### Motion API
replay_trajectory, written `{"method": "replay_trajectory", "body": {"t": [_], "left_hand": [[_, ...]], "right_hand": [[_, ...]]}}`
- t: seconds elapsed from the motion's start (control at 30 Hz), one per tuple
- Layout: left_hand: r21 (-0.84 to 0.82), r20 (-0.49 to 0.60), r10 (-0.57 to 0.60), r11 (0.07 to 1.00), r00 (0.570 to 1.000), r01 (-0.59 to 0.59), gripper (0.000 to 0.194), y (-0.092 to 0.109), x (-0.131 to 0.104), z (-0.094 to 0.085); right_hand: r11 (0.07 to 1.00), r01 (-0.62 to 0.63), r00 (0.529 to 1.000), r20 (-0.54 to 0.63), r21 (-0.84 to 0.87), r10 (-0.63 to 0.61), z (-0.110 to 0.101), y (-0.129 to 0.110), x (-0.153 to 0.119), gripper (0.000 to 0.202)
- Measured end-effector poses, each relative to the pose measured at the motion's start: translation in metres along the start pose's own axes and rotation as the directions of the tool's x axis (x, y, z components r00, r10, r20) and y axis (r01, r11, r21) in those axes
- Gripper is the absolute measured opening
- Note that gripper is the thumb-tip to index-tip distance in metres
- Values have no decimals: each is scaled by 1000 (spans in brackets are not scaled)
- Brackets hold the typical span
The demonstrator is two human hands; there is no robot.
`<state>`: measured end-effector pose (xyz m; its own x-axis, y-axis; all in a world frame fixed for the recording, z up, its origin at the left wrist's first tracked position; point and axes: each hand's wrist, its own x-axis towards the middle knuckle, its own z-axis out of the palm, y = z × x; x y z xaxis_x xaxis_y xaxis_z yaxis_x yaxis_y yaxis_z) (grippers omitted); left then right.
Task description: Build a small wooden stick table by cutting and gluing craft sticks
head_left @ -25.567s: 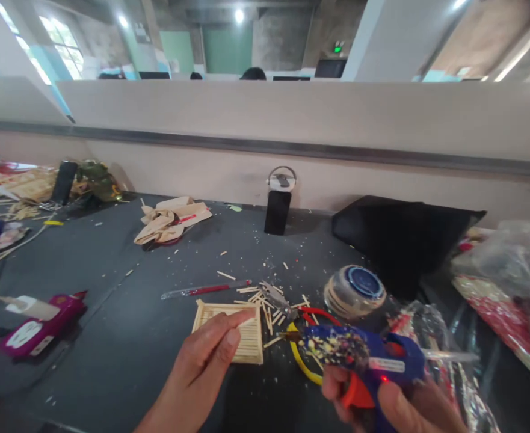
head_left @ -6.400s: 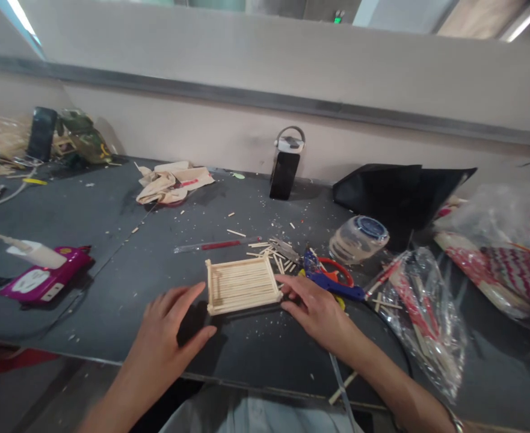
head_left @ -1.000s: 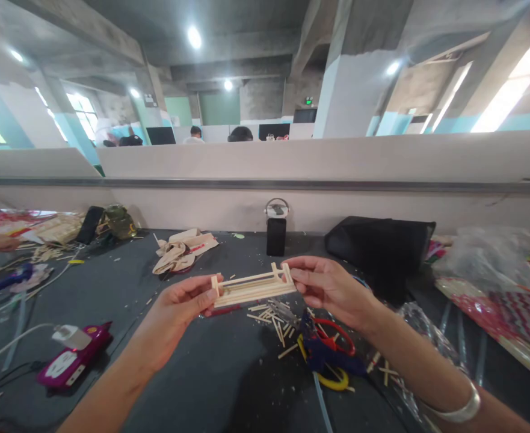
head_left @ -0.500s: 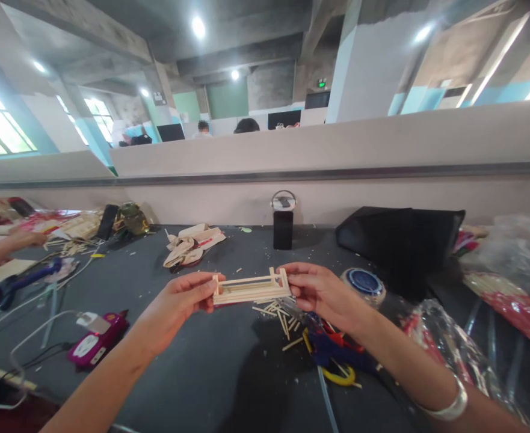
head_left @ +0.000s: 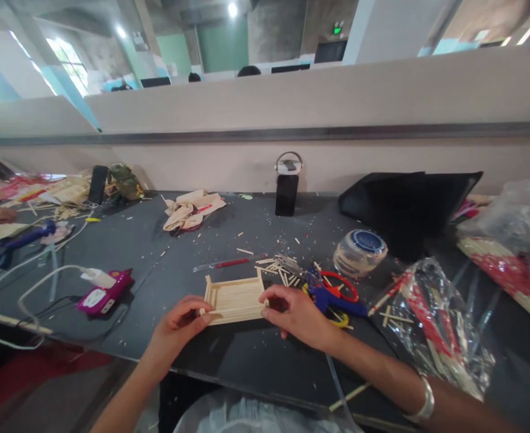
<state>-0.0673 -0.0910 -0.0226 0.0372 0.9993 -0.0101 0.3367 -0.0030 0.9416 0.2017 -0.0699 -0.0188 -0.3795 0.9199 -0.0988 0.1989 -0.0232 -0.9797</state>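
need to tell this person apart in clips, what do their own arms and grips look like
The left grip and right grip are ungloved hands. No sleeve shows on the left forearm or right forearm. A broad, silver-coloured bangle circles the right one; the left shows no band.

Readable text: none. Green lit sign (head_left: 337,27), background, upper right: symbol or lettering too small to resolve. Small panel (head_left: 139,41), background, upper left: marks blurred. Red marking (head_left: 204,208) on crumpled beige wrapping (head_left: 184,214): illegible. Purple power strip (head_left: 119,287), white face: print, if any, too small to read. Clear plastic packet (head_left: 443,322), right side: red areas, print or contents, cannot tell.
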Motion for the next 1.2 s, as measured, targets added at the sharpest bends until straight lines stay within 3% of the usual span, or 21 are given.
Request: {"method": "replay_trajectory", "body": {"t": [0.13, 0.33, 0.6, 1.2], "left_hand": [[112, 55, 204, 971, 977, -209, 14, -17, -9, 9], [231, 61, 337, 911, 939, -342, 8, -22, -12, 14], [286, 73, 360, 886, 930, -365, 8, -25, -11, 14], [324, 79, 380, 864, 922, -384, 7, -24, -11, 15]], "right_hand": [[976, 93, 992, -65, -197, -107, 9, 16, -11, 9], [898, 240, 960, -45, -368, -275, 11, 22, -16, 12], [847, 314, 937, -5, -429, -350, 7, 27, -15, 14], [827, 299, 944, 23, -477, -329, 7, 27, -15, 14]]}}
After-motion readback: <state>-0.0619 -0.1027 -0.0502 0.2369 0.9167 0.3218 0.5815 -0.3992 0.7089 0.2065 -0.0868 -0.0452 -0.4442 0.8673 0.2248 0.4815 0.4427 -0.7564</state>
